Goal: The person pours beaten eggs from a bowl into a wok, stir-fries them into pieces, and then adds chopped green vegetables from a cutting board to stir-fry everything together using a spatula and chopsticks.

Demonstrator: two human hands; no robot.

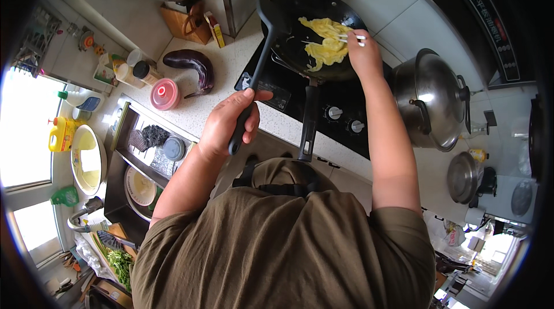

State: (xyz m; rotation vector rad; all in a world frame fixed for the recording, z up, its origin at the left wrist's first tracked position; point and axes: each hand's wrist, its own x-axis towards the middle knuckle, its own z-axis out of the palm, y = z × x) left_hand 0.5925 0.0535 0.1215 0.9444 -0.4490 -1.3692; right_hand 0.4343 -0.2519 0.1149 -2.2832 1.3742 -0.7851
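My left hand point(231, 123) grips the handle of a dark grey spatula point(262, 60), whose blade is over the left side of a black wok point(290, 19). My right hand point(365, 56) holds white chopsticks point(351, 38) over the wok's right side, their tips at the egg. Yellow cooked egg point(326, 45) lies in the wok in spread, folded pieces. The wok stands on a black gas stove point(346, 101), its long black handle point(308, 123) pointing towards me.
A large lidded steel pot point(433, 101) stands right of the wok. To the left are an eggplant point(190, 64), a red-lidded container point(165, 94), a knife block point(181, 25) and a steel sink point(125, 196). Cut greens point(120, 265) lie on a board at lower left.
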